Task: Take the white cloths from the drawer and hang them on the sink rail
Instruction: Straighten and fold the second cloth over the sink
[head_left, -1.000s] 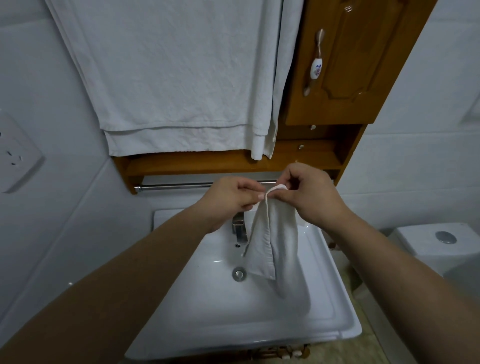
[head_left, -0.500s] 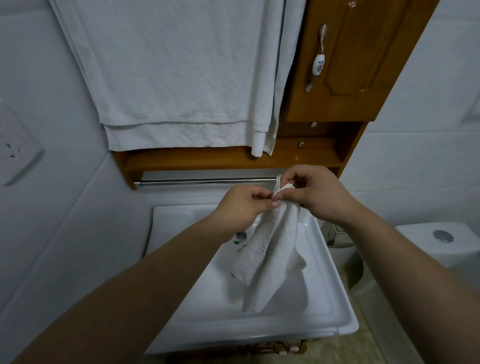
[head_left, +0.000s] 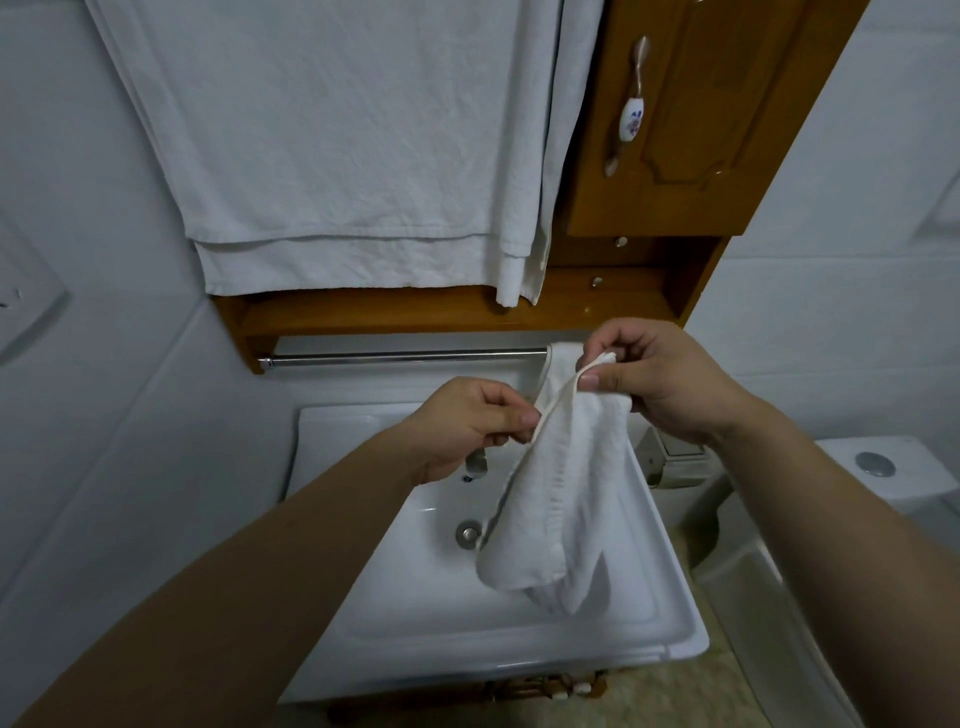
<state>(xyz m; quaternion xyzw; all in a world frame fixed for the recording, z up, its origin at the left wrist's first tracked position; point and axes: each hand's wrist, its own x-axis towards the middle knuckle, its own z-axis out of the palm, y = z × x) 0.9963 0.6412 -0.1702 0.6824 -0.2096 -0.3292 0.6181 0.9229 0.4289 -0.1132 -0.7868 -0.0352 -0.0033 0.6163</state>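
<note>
A small white cloth (head_left: 566, 499) hangs over the white sink (head_left: 415, 623), held up by both hands. My left hand (head_left: 467, 426) pinches its left top edge between thumb and fingers. My right hand (head_left: 660, 379) pinches the right top corner, slightly higher. The steel sink rail (head_left: 405, 357) runs under the wooden shelf just behind the hands. Another white cloth (head_left: 558, 358) appears draped over the rail's right end, mostly hidden behind the held cloth and my right hand. The drawer is not in view.
Large white towels (head_left: 337, 145) hang above the wooden shelf (head_left: 395, 312). A wooden cabinet door (head_left: 701, 114) with a ceramic handle is at upper right. A faucet (head_left: 475, 460) and drain (head_left: 467, 532) sit in the sink. A toilet tank (head_left: 878, 467) stands at right.
My hands have drawn apart, spreading the cloth's top edge; my right hand rose toward the rail's right end, and the cloth hangs wider over the sink.
</note>
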